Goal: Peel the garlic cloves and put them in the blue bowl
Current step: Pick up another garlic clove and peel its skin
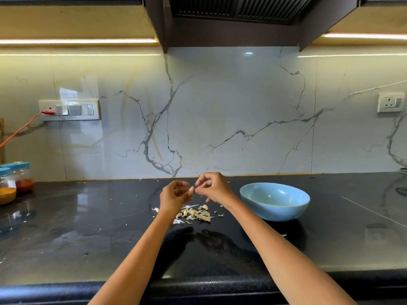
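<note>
Both hands are raised over the black counter. My left hand (175, 194) grips a pale garlic clove (191, 189) between its curled fingers and thumb. My right hand (212, 187) pinches the tip of the same clove from the right. Below the hands lies a pile of garlic cloves and papery skins (195, 213) on the counter. The blue bowl (274, 201) stands to the right of the pile, upright; what I see of its inside holds nothing.
The black counter (88, 227) carries scattered skin flakes. Two spice jars with blue lids (13, 181) stand at the far left by the wall. A red cable (22, 127) runs to a wall socket. The front counter edge lies close below my forearms.
</note>
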